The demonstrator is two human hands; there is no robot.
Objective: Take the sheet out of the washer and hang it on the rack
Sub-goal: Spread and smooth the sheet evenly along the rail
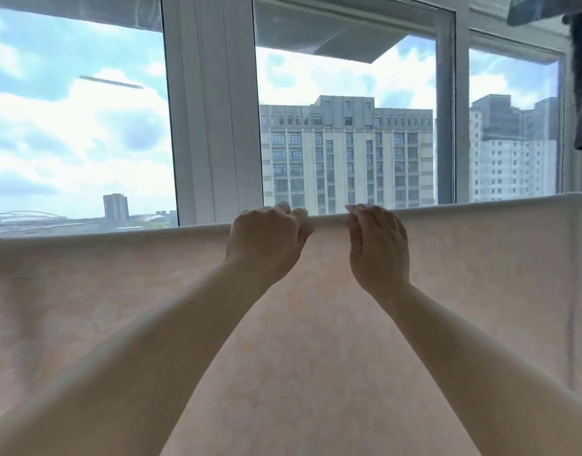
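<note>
Sheet (316,324) hangs spread; left hand (266,241) and right hand (378,248) grip its top fold, fingers curled.

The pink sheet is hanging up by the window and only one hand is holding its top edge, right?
Not quite. The head view shows both hands on the sheet's top edge: the left hand and the right hand, side by side. The sheet does hang before the window.

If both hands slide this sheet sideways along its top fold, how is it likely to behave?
The sheet is probably floppy: it drapes flat below the fold and shows soft creases at the left. It would likely bunch rather than slide stiffly, since the left hand and right hand curl over only its middle.
</note>
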